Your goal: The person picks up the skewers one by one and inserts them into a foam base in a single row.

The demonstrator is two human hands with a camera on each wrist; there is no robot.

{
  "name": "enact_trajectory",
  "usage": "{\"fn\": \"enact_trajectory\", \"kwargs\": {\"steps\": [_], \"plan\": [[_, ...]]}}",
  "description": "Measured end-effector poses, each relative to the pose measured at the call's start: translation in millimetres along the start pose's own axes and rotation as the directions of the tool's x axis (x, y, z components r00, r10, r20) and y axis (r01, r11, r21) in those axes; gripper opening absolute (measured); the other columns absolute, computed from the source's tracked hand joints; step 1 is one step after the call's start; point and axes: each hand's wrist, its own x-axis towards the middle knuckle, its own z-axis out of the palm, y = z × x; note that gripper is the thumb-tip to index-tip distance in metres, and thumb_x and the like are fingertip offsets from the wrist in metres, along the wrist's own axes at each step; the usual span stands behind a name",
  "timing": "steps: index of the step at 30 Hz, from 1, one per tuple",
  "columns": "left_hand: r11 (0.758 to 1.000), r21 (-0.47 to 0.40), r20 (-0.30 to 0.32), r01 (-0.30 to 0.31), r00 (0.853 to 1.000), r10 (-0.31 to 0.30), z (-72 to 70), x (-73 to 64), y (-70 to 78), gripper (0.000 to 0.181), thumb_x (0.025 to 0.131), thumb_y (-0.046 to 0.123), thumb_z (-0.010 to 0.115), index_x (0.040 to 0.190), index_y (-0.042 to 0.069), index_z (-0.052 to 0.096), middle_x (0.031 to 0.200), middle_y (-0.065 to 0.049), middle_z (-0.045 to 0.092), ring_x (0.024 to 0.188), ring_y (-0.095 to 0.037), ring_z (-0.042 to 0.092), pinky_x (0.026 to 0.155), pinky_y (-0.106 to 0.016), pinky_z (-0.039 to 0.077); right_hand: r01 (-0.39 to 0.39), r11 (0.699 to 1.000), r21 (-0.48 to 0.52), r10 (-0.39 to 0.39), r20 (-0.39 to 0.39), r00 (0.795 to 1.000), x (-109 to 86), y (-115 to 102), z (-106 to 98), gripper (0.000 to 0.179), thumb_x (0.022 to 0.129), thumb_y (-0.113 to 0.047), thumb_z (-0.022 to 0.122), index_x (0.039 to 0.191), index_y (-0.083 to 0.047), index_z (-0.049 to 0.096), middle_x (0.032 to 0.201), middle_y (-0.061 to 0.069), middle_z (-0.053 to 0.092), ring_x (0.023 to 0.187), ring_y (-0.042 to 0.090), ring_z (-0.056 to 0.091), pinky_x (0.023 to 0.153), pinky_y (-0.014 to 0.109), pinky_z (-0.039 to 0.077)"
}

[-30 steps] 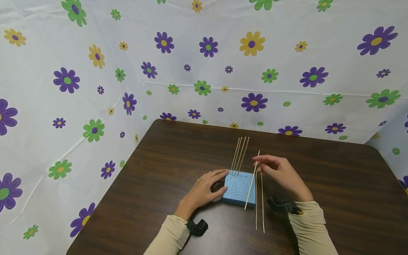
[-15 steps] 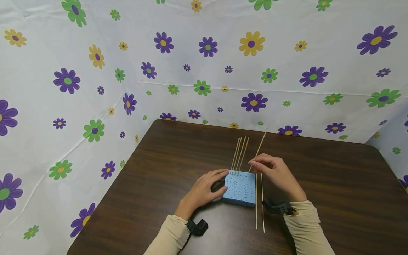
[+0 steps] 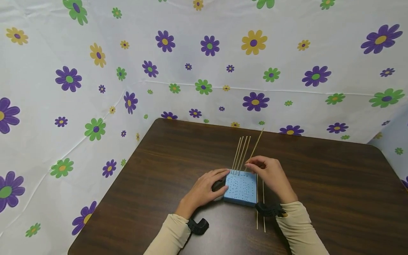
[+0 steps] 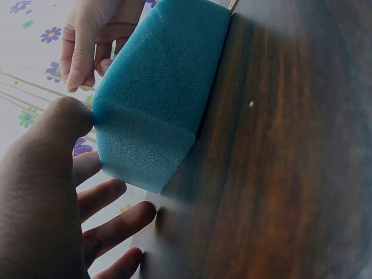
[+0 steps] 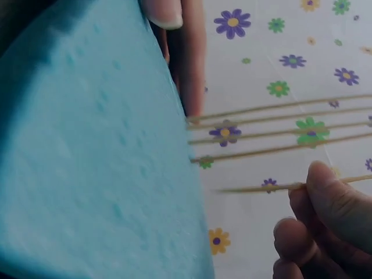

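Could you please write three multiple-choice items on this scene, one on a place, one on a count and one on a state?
1. Where do the loose skewers lie?
A. right of the foam block
B. left of it
C. on top of it

2. How many skewers stand in the blue foam block already, apart from the held one?
A. one
B. four
C. seven

3. What is the right hand doing?
A. lying flat on the table
B. pinching a skewer
C. holding the block

Answers: 1 A, two lie on the table by its right edge. 2 B, four standing skewers rise along the far edge. 3 B, fingers pinch the held skewer; the left hand steadies the block.
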Motion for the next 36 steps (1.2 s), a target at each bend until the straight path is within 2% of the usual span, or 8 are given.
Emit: {"fn": "enact_trajectory", "kwargs": {"steps": [6,22,29,36], "plan": [[1.0,0.0,0.004,-0.003,1.0,0.003,-0.2,0.8,-0.1,0.059,0.103,0.043,0.06,0.159,0.027,0.046,0.158,0.001,0.052,0.141,-0.021,0.055,0.112,-0.053,0.047,0.034,0.999,-0.04,-0.035,-0.013,0.999,0.5,-2.4,6.6,0.011,0.095,-0.014,0.076,0.103,-0.007,0.079,0.086,0.005,0.077,0.07,0.012,0.064,0.063,0.022,0.053],[1.0,-0.014,0.015,0.009,1.0,-0.009,-0.6,0.7,0.1,0.059,0.104,0.041,0.06,0.159,0.027,0.045,0.159,0.001,0.052,0.143,-0.021,0.054,0.113,-0.053,0.046,0.067,0.996,-0.06,-0.065,0.02,0.998,1.2,-3.4,9.0,0.008,0.094,-0.011,0.077,0.1,-0.007,0.079,0.088,0.006,0.078,0.068,0.009,0.062,0.063,0.022,0.053],[1.0,-0.018,0.012,0.006,1.0,-0.006,0.9,1.7,-0.7,0.059,0.103,0.04,0.061,0.158,0.025,0.047,0.158,0.001,0.053,0.142,-0.02,0.055,0.112,-0.054,0.047,0.062,0.994,-0.089,-0.057,0.058,0.997,0.9,-3.4,9.4,0.008,0.094,-0.012,0.076,0.1,-0.007,0.08,0.093,0.007,0.079,0.073,0.01,0.064,0.065,0.022,0.055],[1.0,-0.015,0.017,0.011,1.0,-0.011,-0.5,1.2,0.1,0.059,0.104,0.04,0.061,0.159,0.025,0.047,0.159,0.001,0.052,0.141,-0.02,0.055,0.112,-0.053,0.047,0.047,0.993,-0.112,-0.04,0.064,0.997,1.8,-4.6,9.6,0.009,0.095,-0.014,0.076,0.1,-0.007,0.08,0.087,0.004,0.077,0.069,0.009,0.061,0.063,0.023,0.052]]}}
